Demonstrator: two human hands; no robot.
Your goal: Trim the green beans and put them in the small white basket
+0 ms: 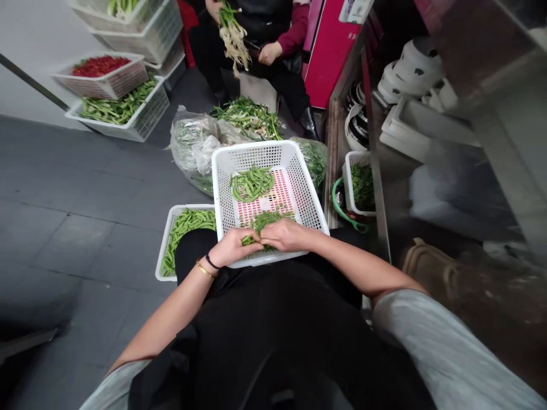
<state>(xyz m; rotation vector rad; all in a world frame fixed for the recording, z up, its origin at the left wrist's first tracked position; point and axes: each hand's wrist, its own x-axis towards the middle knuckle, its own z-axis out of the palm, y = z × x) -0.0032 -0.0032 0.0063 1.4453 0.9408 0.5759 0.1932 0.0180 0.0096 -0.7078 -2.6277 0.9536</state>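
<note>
On my lap rests a white perforated basket [314,202]. My left hand [237,246] is closed on green beans [248,240] over its near side. My right hand [284,234] is closed too, its fingertips meeting the left ones on a bean, mostly covered by the fingers. Beneath and behind the hands lies a heap of small green pieces [268,217], too fine to make out. Farther back in the same basket is a pile of whole green beans [252,183].
A white basket of green beans [188,225] stands beside my left leg. Ahead are a plastic bag of greens [190,142] and a heap of leafy trimmings [250,117]. Beyond, a person's hand [270,53] is near rooted green stalks [233,40]. A metal shelf edge [378,171] runs along the right.
</note>
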